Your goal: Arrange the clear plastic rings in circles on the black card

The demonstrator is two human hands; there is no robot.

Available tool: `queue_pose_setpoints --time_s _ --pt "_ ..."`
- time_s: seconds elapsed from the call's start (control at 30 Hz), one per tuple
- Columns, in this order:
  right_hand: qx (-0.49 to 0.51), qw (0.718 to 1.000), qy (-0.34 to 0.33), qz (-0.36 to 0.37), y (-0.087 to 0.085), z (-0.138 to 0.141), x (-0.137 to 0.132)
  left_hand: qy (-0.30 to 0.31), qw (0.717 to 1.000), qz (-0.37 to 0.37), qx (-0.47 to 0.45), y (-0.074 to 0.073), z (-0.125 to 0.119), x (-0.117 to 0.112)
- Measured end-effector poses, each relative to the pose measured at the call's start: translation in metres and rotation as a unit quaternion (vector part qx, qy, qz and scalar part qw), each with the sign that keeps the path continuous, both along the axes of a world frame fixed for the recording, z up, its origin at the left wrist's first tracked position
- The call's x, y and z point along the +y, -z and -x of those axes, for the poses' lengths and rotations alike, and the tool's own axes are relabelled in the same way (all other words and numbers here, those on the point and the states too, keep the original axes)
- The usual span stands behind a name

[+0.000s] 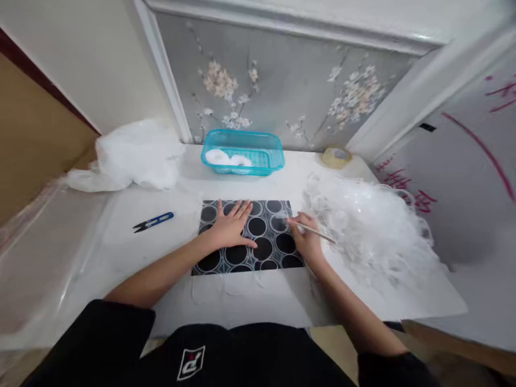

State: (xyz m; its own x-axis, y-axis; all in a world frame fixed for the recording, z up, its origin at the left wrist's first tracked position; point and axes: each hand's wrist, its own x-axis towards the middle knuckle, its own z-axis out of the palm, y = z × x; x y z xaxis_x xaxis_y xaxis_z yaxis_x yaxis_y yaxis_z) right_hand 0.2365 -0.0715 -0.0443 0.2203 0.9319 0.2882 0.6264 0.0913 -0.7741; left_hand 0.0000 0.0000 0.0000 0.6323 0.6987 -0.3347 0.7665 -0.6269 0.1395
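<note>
In the head view, we find 1 rectangular black sheet with grey rings (264, 248) flat on the white table (245, 188). The left hand (233, 228) lies on it, fingers spread, gripping nothing. The right hand (308, 242), at the sheet's right edge, has its fingers closed on 1 slim, pale stick-like tool (318, 233). We record a tangled heap of translucent strands (366, 231) to the right, 1 turquoise plastic basket (264, 141) beyond, and blue-handled snips (155, 221) to the left.

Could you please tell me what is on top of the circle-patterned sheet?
The left hand lies spread on the sheet; the right hand, holding a thin stick, is over its right edge. Something pale nearby is too blurred to name. Pattern beneath the hands is covered.
</note>
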Motion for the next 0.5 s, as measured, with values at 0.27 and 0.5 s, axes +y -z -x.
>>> queue_pose_setpoints --time_s 0.27,0.5 --pt "0.056 0.997 -0.017 0.051 0.006 0.008 -0.01 0.035 0.998 -0.027 -0.049 0.01 -0.05 0.007" --pt "0.038 0.995 -0.04 0.079 0.001 0.01 -0.008 0.03 0.999 -0.011 -0.032 0.018 -0.056 0.013"
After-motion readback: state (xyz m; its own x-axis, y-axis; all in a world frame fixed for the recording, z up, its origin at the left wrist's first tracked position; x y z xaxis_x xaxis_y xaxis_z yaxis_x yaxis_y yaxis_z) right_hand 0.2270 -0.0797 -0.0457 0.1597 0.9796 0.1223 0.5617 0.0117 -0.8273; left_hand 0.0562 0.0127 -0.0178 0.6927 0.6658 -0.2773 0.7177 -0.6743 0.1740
